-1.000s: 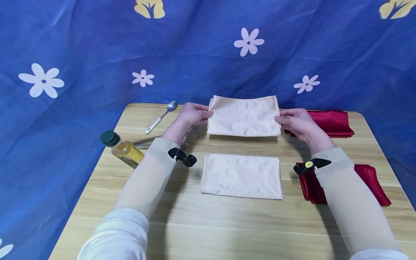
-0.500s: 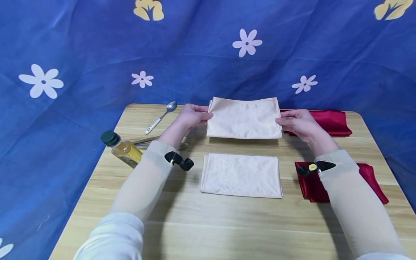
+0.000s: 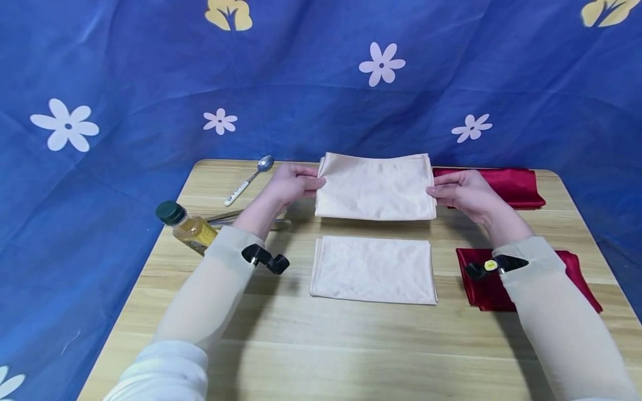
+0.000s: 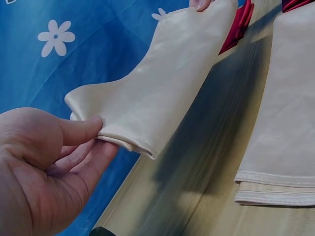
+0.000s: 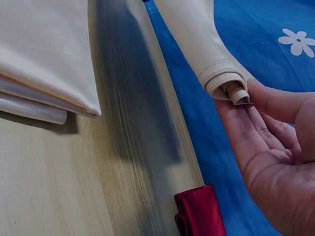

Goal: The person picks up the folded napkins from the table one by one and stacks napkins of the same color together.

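Between both hands, a folded cream satin cloth (image 3: 376, 186) is held up over the back of the table, its shadow falling on the wood below. My left hand (image 3: 293, 184) pinches its left edge, thumb on top and fingers beneath, as the left wrist view shows on the cloth (image 4: 142, 93). At the opposite edge my right hand (image 3: 461, 195) pinches it the same way; in the right wrist view the cloth's layers (image 5: 224, 81) curl at that end. A second folded cream cloth (image 3: 373, 270) lies flat on the table, nearer the front.
Two folded dark red cloths lie on the right, one at the back (image 3: 514, 188) and one (image 3: 577, 278) partly under the right forearm. To the left are a spoon (image 3: 249, 181), a green-capped bottle (image 3: 193, 231) and metal utensils (image 3: 225, 218). A blue curtain (image 3: 301, 72) hangs behind.
Both hands have brought the held cloth slightly toward the front and lower in view. The left hand shifted a little left. Its grip and the other things stay the same.
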The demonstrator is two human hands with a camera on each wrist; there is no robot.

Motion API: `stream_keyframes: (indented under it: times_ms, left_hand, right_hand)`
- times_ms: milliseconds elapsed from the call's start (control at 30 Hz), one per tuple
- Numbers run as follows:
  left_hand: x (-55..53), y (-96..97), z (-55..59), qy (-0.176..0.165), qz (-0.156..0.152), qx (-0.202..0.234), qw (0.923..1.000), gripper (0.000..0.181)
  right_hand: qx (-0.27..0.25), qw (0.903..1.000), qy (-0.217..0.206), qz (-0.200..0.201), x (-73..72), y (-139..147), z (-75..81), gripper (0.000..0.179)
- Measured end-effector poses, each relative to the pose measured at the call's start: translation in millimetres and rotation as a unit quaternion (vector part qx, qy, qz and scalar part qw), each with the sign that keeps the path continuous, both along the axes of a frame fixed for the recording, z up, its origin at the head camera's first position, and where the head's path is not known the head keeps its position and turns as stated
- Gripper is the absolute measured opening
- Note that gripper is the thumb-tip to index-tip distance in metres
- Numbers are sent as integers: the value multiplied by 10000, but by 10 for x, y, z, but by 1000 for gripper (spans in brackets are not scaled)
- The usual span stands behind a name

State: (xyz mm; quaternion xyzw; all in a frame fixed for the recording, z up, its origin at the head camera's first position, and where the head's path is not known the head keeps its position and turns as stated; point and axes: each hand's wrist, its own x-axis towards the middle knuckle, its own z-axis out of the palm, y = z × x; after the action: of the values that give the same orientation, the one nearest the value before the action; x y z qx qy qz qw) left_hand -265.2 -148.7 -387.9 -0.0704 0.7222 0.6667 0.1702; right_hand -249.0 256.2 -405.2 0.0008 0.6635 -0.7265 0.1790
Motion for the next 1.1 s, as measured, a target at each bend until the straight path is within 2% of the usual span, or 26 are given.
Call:
stream_keyframes:
  times_ms: [367,667,933,1100]
  left_hand:
    - [157,-37,37,172,-38,6,9998,30]
    - [287,-73,71,222,-129,-19,9997,36]
    - [456,-100,62,257,-225,-114,9994,37]
    - [552,-117,29,196,-250,95,9995,36]
  right_hand:
    - [76,9998,194,57,134,21,41,14]
    - [197,9997,151,-4,286,36,83,14]
    - [228,9996,117,139,441,57,23,13]
    - [166,9995,184,181,526,65,-6,15]
